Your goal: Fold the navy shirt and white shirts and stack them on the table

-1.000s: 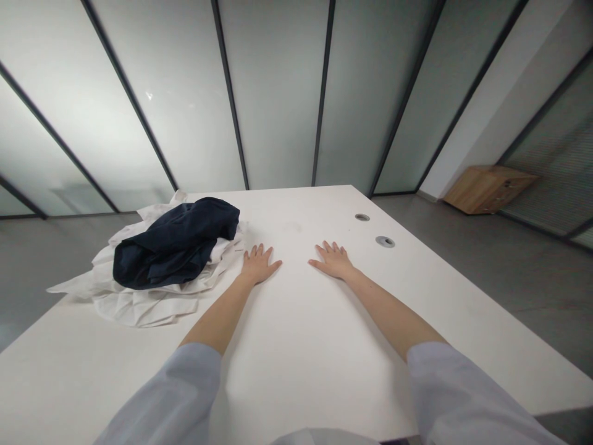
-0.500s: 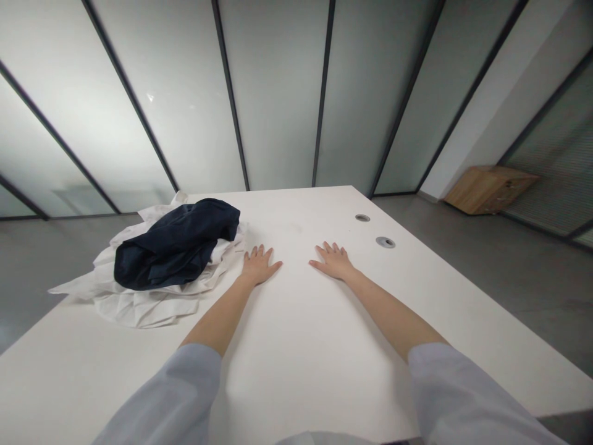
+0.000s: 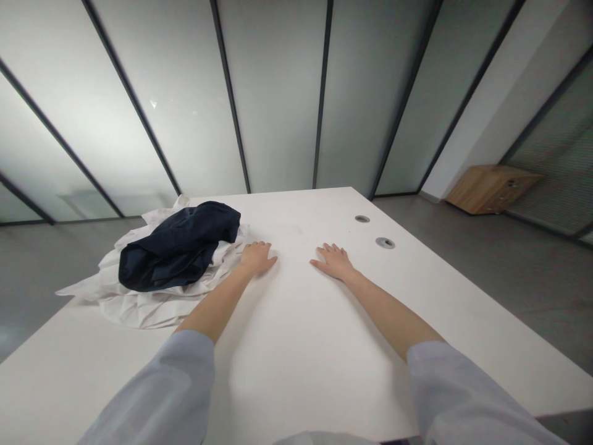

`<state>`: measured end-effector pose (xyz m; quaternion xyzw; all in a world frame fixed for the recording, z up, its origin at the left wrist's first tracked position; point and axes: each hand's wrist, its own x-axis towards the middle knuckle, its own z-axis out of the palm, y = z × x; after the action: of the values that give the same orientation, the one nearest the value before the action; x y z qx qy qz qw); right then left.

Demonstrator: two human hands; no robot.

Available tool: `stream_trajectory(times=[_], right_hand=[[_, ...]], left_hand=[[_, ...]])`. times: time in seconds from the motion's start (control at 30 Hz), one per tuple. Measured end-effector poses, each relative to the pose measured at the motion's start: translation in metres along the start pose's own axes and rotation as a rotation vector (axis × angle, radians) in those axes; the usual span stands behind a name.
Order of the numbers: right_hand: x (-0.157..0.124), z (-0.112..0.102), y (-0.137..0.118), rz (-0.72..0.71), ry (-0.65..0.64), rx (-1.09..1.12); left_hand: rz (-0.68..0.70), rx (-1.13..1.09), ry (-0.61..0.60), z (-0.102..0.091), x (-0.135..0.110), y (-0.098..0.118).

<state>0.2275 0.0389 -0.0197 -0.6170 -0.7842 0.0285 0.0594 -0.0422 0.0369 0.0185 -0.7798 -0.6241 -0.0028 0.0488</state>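
My left hand (image 3: 256, 257) is palm down just above or on the white table (image 3: 296, 346), close to the right edge of a pile of cloth. Its thumb points out to the right and its fingers curve slightly down, holding nothing. My right hand (image 3: 333, 262) rests on the tabletop with its fingers spread, also holding nothing. The pile consists of a crumpled dark navy garment (image 3: 180, 247) lying on top of rumpled white cloth (image 3: 139, 312). What kinds of garment these are cannot be made out.
Two round cable grommets (image 3: 385, 243) are set into the table on the right. Frosted glass panels (image 3: 273, 93) with dark frames stand behind the table. A wooden cabinet (image 3: 491, 188) sits on the grey floor at the far right.
My left hand has lifted slightly and shifted a little, its fingers less spread than before. My right hand stays in place. The cloth pile lies as it did.
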Motion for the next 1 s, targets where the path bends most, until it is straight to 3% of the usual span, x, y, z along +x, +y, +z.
stream_trajectory(times=[0.27, 0.43, 0.67, 0.83, 1.0], right_hand=[[0.005, -0.003, 0.006, -0.030, 0.145, 0.057], [0.004, -0.006, 0.004, -0.018, 0.180, 0.085], [0.003, -0.009, 0.003, -0.021, 0.170, 0.080], [0.003, -0.009, 0.004, -0.023, 0.155, 0.094], [0.006, -0.006, 0.006, -0.025, 0.148, 0.113]], left_hand=[[0.050, 0.211, 0.179, -0.050, 0.023, -0.036], [-0.004, 0.310, 0.163, -0.070, 0.034, -0.066], [-0.185, 0.194, -0.197, -0.078, 0.043, -0.108], [-0.179, 0.249, -0.147, -0.078, 0.037, -0.124], [-0.214, 0.270, -0.066, -0.079, 0.030, -0.117]])
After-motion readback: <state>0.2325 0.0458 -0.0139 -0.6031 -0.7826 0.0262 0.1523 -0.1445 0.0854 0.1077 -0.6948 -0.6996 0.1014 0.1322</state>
